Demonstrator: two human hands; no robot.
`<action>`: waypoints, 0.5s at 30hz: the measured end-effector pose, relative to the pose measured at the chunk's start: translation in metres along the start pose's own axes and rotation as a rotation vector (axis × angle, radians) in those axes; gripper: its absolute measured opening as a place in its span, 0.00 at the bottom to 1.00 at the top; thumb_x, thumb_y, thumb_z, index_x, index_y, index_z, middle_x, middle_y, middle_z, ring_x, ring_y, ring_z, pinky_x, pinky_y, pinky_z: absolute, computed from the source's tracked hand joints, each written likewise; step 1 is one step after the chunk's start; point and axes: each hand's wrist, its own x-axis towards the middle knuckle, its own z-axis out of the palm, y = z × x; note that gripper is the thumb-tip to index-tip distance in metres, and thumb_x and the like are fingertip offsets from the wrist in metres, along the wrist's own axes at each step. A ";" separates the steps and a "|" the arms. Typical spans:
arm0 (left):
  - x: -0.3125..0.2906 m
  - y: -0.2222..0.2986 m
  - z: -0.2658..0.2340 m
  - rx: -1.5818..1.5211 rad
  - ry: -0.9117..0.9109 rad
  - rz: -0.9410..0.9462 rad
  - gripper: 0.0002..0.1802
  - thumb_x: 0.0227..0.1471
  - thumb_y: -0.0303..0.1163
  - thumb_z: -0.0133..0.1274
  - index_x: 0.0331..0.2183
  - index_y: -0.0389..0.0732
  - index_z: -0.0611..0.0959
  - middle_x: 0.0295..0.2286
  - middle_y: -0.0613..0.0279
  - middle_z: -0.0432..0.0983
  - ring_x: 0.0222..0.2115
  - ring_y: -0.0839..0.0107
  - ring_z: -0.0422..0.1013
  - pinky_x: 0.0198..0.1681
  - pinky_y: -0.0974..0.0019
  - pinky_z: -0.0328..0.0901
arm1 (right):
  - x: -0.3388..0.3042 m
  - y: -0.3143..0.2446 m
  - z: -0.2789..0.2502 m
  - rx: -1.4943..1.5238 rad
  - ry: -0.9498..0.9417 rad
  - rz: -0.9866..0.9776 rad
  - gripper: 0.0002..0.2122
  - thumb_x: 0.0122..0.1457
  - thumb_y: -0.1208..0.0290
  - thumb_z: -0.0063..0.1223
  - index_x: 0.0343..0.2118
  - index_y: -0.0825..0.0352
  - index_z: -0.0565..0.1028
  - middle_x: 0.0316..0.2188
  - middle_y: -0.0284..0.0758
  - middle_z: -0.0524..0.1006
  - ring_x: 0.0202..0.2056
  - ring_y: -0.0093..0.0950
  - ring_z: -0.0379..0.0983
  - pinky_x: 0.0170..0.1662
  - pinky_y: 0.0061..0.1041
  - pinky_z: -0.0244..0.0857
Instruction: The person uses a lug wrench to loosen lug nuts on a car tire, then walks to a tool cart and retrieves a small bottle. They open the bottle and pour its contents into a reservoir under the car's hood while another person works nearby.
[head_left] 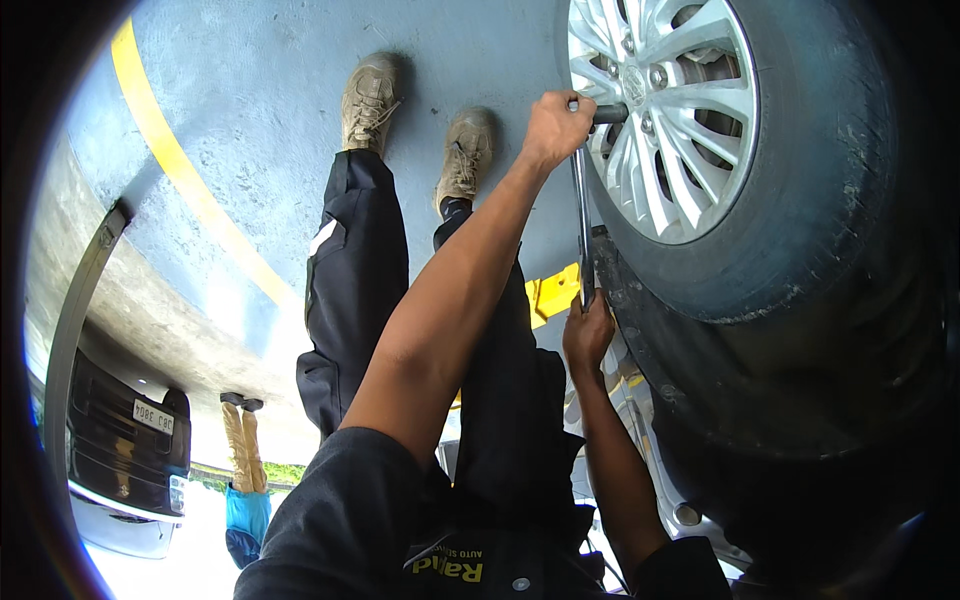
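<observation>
My left hand (556, 128) is closed around the head of a long-handled socket wrench (583, 215). A black socket (611, 114) reaches from that head to the silver alloy wheel (705, 97), over a spot among the lug nuts (658, 76). What lies inside the socket is hidden. My right hand (588, 338) grips the far end of the wrench's chrome handle, beside the tyre (800, 210). The handle runs roughly at a right angle to the socket.
My shoes (370, 105) stand on the grey-blue floor (250, 70) left of the wheel. A yellow metal piece (552, 295) shows behind my legs. A yellow line (180, 170) crosses the floor. Far left are a dark vehicle (110, 440) and a person (245, 490) in a blue top.
</observation>
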 end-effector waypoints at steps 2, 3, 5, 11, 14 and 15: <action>-0.002 0.001 0.003 -0.075 -0.002 -0.044 0.27 0.60 0.41 0.52 0.44 0.24 0.86 0.26 0.55 0.84 0.26 0.71 0.76 0.33 0.64 0.71 | -0.015 -0.013 -0.042 0.008 -0.060 -0.010 0.09 0.65 0.74 0.60 0.44 0.74 0.78 0.37 0.54 0.83 0.41 0.55 0.82 0.45 0.48 0.73; -0.003 0.001 0.003 -0.105 0.002 -0.063 0.26 0.59 0.40 0.52 0.45 0.24 0.86 0.26 0.55 0.83 0.25 0.70 0.76 0.33 0.64 0.71 | -0.020 -0.021 -0.061 0.039 -0.073 -0.033 0.09 0.65 0.75 0.60 0.45 0.74 0.78 0.37 0.54 0.83 0.41 0.55 0.82 0.45 0.47 0.74; -0.004 0.004 -0.001 -0.162 0.001 -0.112 0.23 0.60 0.38 0.51 0.42 0.25 0.86 0.26 0.56 0.82 0.24 0.72 0.73 0.30 0.64 0.68 | -0.018 -0.042 -0.080 0.078 -0.100 -0.065 0.10 0.64 0.77 0.61 0.46 0.75 0.79 0.37 0.54 0.83 0.41 0.54 0.83 0.44 0.47 0.74; -0.020 0.016 -0.020 -0.377 0.066 -0.222 0.19 0.61 0.37 0.50 0.37 0.29 0.86 0.23 0.58 0.80 0.19 0.76 0.69 0.23 0.68 0.62 | -0.027 -0.057 -0.083 -0.020 -0.176 -0.005 0.09 0.66 0.77 0.60 0.45 0.75 0.78 0.36 0.53 0.83 0.40 0.50 0.84 0.44 0.44 0.75; -0.033 0.029 -0.010 -0.212 0.057 -0.064 0.19 0.61 0.38 0.50 0.36 0.29 0.85 0.22 0.59 0.80 0.19 0.77 0.70 0.24 0.68 0.64 | -0.038 -0.041 -0.064 0.129 -0.182 0.065 0.08 0.69 0.73 0.58 0.42 0.75 0.77 0.35 0.52 0.82 0.35 0.47 0.82 0.41 0.42 0.72; -0.036 0.033 -0.005 -0.150 0.100 -0.011 0.20 0.61 0.38 0.50 0.36 0.29 0.85 0.21 0.58 0.80 0.19 0.75 0.71 0.25 0.67 0.66 | -0.041 -0.033 -0.057 0.171 -0.189 0.076 0.09 0.70 0.72 0.58 0.42 0.74 0.77 0.35 0.52 0.82 0.33 0.47 0.81 0.40 0.41 0.72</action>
